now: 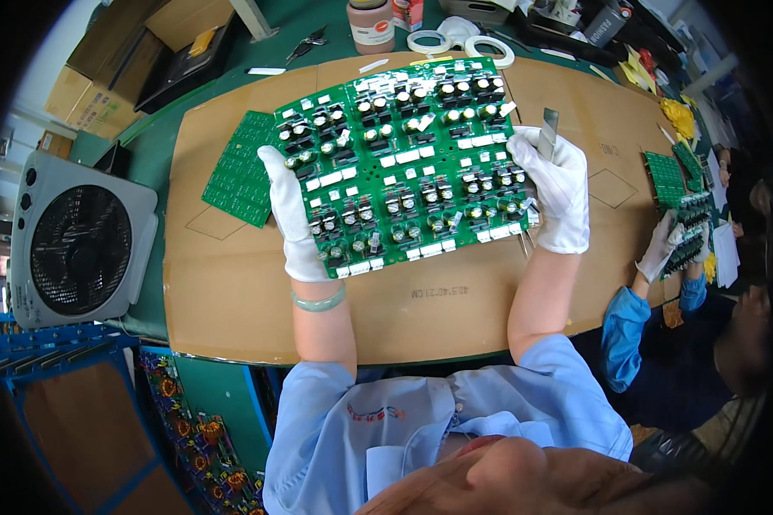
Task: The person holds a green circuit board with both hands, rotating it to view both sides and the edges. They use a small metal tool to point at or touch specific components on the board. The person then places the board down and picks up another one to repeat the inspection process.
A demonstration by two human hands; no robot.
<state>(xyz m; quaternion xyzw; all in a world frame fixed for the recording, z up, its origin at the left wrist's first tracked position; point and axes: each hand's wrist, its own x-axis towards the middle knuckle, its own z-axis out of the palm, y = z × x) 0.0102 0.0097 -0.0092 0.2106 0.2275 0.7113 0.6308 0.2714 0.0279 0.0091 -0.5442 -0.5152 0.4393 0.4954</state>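
The green circuit board (376,172) is raised over the brown cardboard (421,330), between the two hands; its long axis goes from left to right, its right end a little farther away. The gloved left hand (289,215) holds the left edge. The gloved right hand (562,189) holds the right edge, together with a flat metal tool (549,129). Both hands are equally near. A second board (239,172) lies left, partly behind.

Before you, the green rectangular circuit board (412,168) is above the brown flat cardboard (429,322), right of the green patterned panel (240,167) and grey square plastic fan (82,245).
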